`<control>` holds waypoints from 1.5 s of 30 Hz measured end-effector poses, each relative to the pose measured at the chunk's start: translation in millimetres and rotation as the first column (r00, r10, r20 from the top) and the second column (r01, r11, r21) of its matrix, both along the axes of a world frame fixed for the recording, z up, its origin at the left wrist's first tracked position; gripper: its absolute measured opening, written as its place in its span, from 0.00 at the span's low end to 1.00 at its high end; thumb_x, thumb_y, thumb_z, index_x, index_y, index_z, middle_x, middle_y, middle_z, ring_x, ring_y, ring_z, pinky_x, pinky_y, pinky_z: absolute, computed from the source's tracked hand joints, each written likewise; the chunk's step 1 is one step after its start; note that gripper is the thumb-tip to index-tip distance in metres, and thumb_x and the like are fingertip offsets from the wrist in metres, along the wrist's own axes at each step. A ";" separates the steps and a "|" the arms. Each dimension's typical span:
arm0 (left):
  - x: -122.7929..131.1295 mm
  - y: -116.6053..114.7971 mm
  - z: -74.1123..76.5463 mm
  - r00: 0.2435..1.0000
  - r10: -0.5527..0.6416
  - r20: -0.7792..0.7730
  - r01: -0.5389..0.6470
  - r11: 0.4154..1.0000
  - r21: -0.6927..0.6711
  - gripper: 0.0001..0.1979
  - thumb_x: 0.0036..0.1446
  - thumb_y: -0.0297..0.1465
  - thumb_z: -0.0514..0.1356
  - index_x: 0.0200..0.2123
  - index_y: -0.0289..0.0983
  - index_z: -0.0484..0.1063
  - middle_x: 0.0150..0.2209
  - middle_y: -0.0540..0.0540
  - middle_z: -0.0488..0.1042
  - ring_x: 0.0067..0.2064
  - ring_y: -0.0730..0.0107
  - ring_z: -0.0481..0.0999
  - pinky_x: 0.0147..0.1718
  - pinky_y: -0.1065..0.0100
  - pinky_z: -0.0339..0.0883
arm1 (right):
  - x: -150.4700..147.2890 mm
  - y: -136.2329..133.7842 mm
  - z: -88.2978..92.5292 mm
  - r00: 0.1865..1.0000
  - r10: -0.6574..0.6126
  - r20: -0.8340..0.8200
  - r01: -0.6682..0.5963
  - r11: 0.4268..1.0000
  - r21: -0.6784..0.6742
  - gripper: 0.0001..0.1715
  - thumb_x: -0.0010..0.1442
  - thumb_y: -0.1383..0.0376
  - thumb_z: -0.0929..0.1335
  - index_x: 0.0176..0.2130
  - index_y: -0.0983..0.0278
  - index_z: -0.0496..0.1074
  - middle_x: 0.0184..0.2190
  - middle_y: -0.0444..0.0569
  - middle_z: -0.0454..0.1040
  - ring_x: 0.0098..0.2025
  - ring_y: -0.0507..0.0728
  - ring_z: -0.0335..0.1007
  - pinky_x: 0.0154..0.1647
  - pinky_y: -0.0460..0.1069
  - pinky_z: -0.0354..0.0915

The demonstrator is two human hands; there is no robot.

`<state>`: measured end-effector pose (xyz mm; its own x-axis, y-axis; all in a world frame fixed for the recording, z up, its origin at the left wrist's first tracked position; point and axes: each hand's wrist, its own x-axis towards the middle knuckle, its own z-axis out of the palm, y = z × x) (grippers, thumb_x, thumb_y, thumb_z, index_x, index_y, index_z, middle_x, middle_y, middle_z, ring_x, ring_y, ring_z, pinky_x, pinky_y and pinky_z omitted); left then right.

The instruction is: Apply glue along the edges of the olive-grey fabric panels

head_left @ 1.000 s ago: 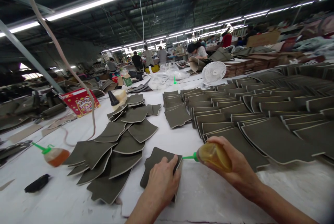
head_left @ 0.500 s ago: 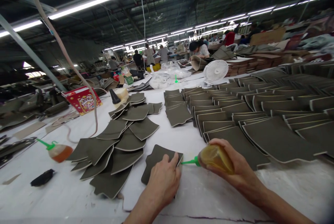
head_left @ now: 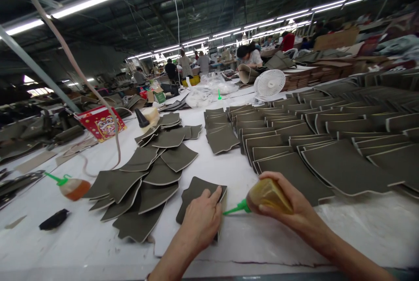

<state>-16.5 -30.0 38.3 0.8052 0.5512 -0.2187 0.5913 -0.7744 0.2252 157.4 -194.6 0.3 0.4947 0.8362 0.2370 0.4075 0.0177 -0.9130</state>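
My left hand (head_left: 203, 215) lies on a dark grey-green leather-like piece (head_left: 196, 191), fingers stretched out and pressing it to the white table. Its index fingertip rests near the piece's upper right corner. My right hand (head_left: 291, 204) is wrapped round a glue bottle (head_left: 270, 197) with amber liquid inside. The bottle is tilted sideways, and its green nozzle points left at the piece's right edge, by my left fingers. Whether the tip touches the edge I cannot tell. Left of my left hand is a loose pile of similar pieces (head_left: 159, 193).
Overlapping rows of similar pieces (head_left: 343, 165) cover the right side. A second green-nozzled bottle (head_left: 74, 188) and a black scrap (head_left: 54, 220) lie at left. A red printed box (head_left: 101, 123), a hanging hose (head_left: 70, 58) and a white fan (head_left: 270, 83) stand farther back. People work in the background.
The nozzle tip has moved down along the piece's right edge, from near the corner to beside my left fingers. My left hand still presses the piece; the view has shifted slightly.
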 end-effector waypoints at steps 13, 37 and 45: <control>-1.4 -0.6 0.0 1.000 0.001 -0.005 -0.001 1.000 -0.020 0.29 0.63 0.33 0.41 0.66 0.41 0.57 0.49 0.40 0.72 0.47 0.49 0.77 0.47 0.53 0.69 | -17.4 -10.7 -9.9 0.998 -0.063 -0.011 0.063 0.998 -0.014 0.30 0.57 0.50 0.72 0.54 0.56 0.62 0.48 0.48 0.69 0.43 0.60 0.72 0.46 0.51 0.68; -1.6 -0.3 -4.0 1.000 0.000 0.008 0.000 1.000 0.001 0.29 0.63 0.35 0.42 0.66 0.41 0.56 0.48 0.41 0.71 0.47 0.50 0.77 0.45 0.55 0.69 | -12.3 -16.3 -22.0 0.998 0.048 0.051 -0.046 0.998 -0.038 0.31 0.58 0.51 0.72 0.56 0.55 0.61 0.51 0.49 0.67 0.47 0.61 0.70 0.47 0.51 0.68; -1.8 -1.3 -1.3 1.000 0.006 -0.014 -0.007 1.000 -0.020 0.29 0.64 0.35 0.42 0.67 0.41 0.55 0.48 0.40 0.71 0.47 0.51 0.76 0.45 0.56 0.68 | -12.9 -15.1 -21.6 0.996 0.024 0.082 -0.023 1.000 -0.013 0.30 0.59 0.51 0.71 0.56 0.53 0.59 0.51 0.47 0.66 0.48 0.59 0.68 0.49 0.51 0.66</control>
